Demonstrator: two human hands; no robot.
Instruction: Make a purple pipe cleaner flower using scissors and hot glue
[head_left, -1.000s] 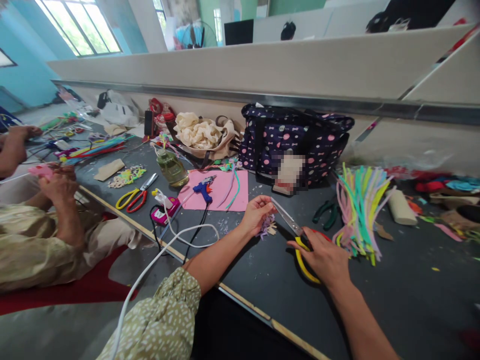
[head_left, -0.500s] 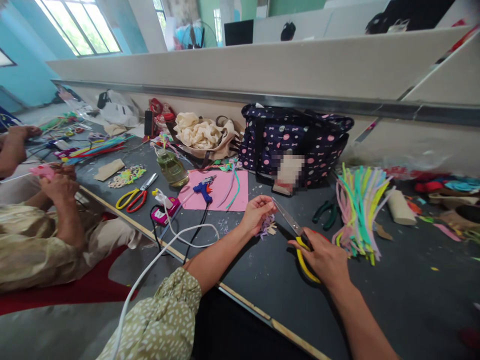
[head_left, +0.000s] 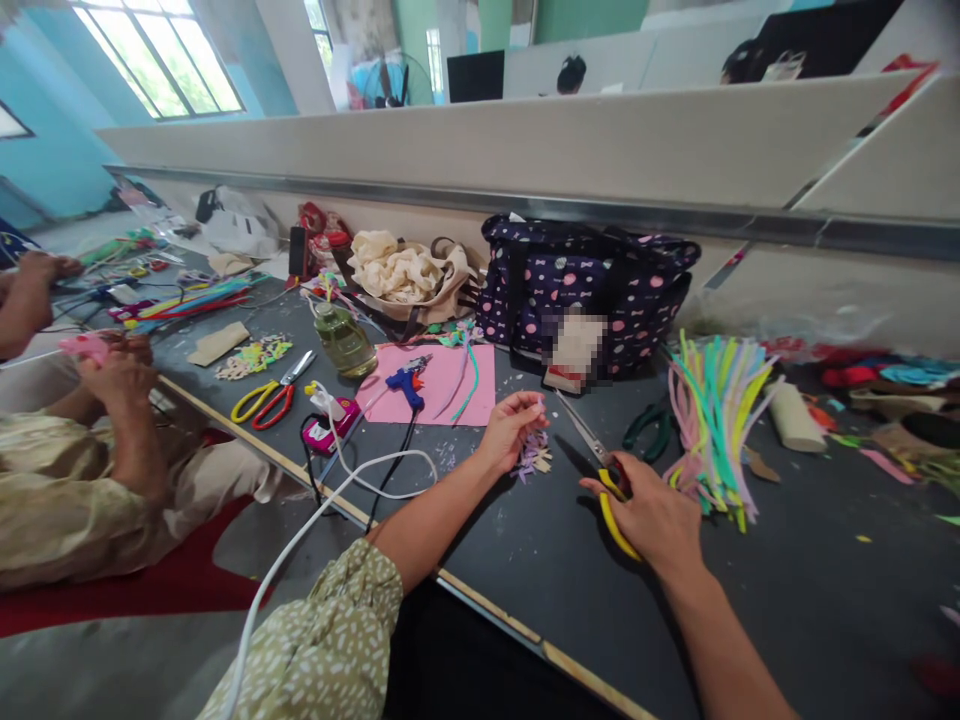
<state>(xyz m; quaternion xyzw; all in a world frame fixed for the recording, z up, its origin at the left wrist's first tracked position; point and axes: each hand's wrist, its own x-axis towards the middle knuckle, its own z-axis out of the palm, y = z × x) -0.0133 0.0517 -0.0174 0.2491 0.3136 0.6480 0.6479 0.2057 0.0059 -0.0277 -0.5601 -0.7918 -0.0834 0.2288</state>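
Observation:
My left hand (head_left: 514,430) is closed in a pinch over the dark table. Something small and pinkish shows at its fingertips, too small to name. Under those fingers lies a little pile of lilac and cream cut pieces (head_left: 534,455). With my right hand (head_left: 651,510) I grip a pair of scissors (head_left: 589,432) by yellow and red handles. The blades point up and left, and their tips stand just right of my left fingers, apart from them. Beyond the scissors rest dark green pliers (head_left: 646,430) and a bundle of pastel fuzzy stems (head_left: 720,420).
A blue glue gun (head_left: 406,382) lies on a pink sheet (head_left: 480,395). A navy patterned bag (head_left: 585,270) stands against the partition. Left are a bottle of liquid (head_left: 345,340), other scissors (head_left: 274,392) and a white cable (head_left: 300,535). A co-worker's hands (head_left: 116,370) hold something pink.
The scissors have drawn slightly right, so their tips have come away from my left fingertips. My left hand stays nearly in place, still pinched.

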